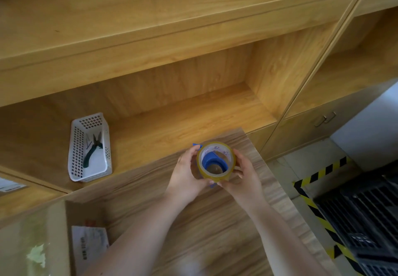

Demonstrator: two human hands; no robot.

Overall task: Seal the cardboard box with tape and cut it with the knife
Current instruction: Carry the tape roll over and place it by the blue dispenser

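I hold a roll of clear yellowish tape (224,175) on a blue dispenser core above the wooden table (193,221). My left hand (187,175) grips the roll's left side and my right hand (241,174) grips its right side. The cardboard box (58,243) sits at the lower left, its flap with old tape and a white shipping label facing up. No knife is visible in this view.
A white perforated basket (74,157) holding dark pliers (92,150) stands on the wooden shelf (172,129) behind the table. To the right are cabinet doors, a floor with yellow-black hazard tape (316,176) and a black plastic crate (366,215).
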